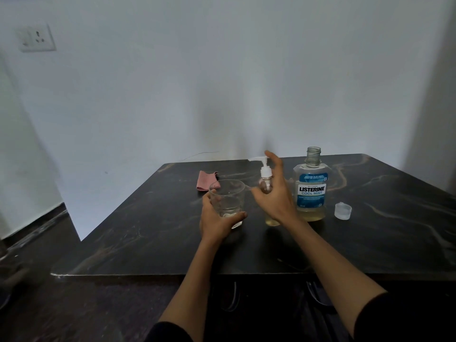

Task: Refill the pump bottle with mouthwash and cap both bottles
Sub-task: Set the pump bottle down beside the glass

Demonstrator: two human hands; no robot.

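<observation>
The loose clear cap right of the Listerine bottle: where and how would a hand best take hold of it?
Grip the clear cap across its round side wall with thumb and fingertips, coming from above and from the right. It appears to rest flat on the table, clear of the Listerine bottle, and the right hand is nearest.

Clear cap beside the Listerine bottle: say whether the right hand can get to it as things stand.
Probably yes. The clear cap lies alone on the table, right of the Listerine bottle; the right hand is at the pump bottle.
</observation>
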